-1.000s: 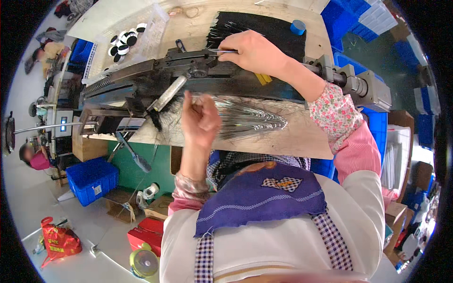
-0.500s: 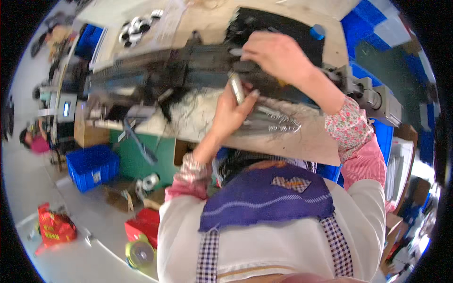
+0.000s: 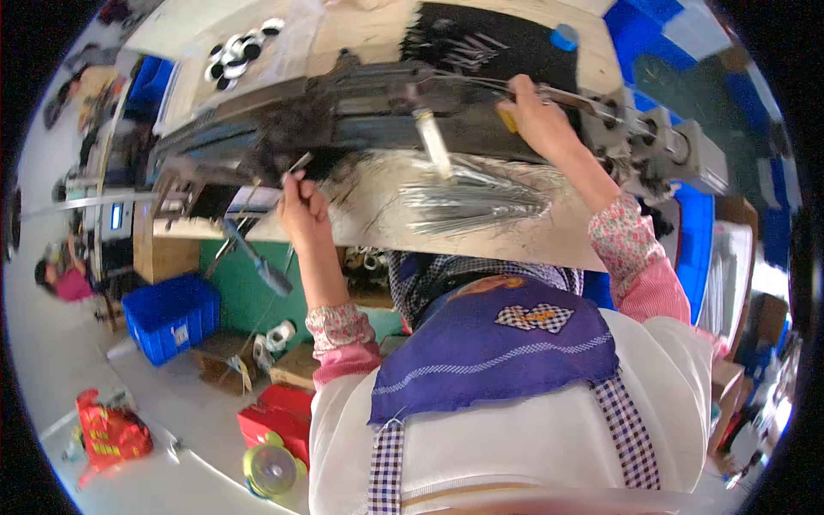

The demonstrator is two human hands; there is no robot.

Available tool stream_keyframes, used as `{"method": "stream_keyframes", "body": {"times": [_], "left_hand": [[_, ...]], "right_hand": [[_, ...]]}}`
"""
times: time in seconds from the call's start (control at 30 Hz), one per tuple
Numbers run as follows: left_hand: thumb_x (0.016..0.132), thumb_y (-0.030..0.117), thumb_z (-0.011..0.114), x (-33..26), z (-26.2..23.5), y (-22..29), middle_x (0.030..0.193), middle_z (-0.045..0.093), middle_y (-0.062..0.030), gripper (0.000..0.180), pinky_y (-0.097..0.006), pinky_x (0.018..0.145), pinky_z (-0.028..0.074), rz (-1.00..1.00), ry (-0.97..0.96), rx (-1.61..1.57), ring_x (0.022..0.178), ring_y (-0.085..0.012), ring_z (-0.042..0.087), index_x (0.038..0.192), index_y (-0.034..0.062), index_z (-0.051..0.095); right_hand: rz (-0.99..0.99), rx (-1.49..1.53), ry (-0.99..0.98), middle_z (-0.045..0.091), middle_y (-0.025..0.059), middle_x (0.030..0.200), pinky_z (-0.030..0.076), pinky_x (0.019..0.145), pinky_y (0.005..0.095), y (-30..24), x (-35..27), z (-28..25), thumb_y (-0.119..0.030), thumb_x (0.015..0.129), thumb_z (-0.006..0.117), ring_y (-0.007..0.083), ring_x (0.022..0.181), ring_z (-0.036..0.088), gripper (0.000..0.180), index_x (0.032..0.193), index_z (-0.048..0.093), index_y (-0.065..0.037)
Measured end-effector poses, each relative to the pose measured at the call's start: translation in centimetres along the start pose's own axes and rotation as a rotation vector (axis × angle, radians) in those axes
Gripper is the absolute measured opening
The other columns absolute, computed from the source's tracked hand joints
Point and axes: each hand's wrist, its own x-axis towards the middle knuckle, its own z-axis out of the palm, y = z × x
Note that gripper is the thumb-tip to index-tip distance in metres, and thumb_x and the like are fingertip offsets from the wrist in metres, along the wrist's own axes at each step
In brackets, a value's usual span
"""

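A long dark metal machine [image 3: 369, 120] stretches across the worktable. At its left part my left hand [image 3: 305, 215] is closed, pinching a small thin silvery metal piece [image 3: 299, 162] whose kind I cannot make out. My right hand [image 3: 541, 120] is on the machine's right part, beside a thin metal rod, its fingers curled next to a yellow part [image 3: 506, 118]. What lies under those fingers is hidden. Between the hands a white lever-like handle [image 3: 432, 142] slants down from the machine, blurred. Below it a bundle of thin silvery metal rods [image 3: 472, 206] lies on the table.
Behind the machine are a black mat [image 3: 463, 43] with loose metal pieces, a blue cap [image 3: 564, 37] and several black-and-white round parts [image 3: 240, 53]. Metal cylinders [image 3: 661, 142] stick out at the machine's right end. A blue crate [image 3: 172, 318] stands on the floor at left.
My left hand has moved left, away from the white handle, and now pinches a thin metal piece. My right hand has shifted right and slightly lower along the machine. The bundle of rods is uncovered.
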Motion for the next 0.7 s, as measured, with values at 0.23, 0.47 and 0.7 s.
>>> {"method": "stream_keyframes", "body": {"times": [0.23,0.47,0.7], "left_hand": [[0.098,0.025,0.048,-12.2,17.3,-2.2,0.058,0.037,0.0058,0.023,-0.021,0.037,0.020,0.097,-0.558,0.246,0.042,-0.0038,0.030,0.084,0.0060,0.051],[0.096,0.023,0.052,-7.8,21.9,-7.2,0.058,0.040,0.0049,0.021,-0.021,0.037,0.021,-0.594,-0.630,0.049,0.039,-0.0056,0.032,0.083,0.0061,0.052],[0.098,0.026,0.048,-7.6,20.7,-7.4,0.058,0.039,0.0032,0.025,-0.023,0.037,0.022,-0.212,-0.451,0.073,0.040,-0.0064,0.031,0.082,0.0071,0.052]], "right_hand": [[-0.046,-0.122,-0.095,0.063,0.0237,0.087,0.047,0.069,0.0468,-0.5,-1.5,-1.6,-0.035,0.093,0.051,0.0412,0.082,0.061,0.039,0.110,0.045,-0.001],[-0.180,0.106,0.152,0.061,0.0161,0.072,0.051,0.064,0.0467,-2.8,-6.7,-3.5,-0.012,0.088,0.046,0.0380,0.074,0.064,0.015,0.099,0.052,-0.004],[-0.372,-0.015,0.342,0.060,0.0176,0.075,0.049,0.059,0.0462,-4.5,-4.7,-13.5,-0.005,0.081,0.053,0.0368,0.075,0.062,0.016,0.097,0.051,-0.007]]}}
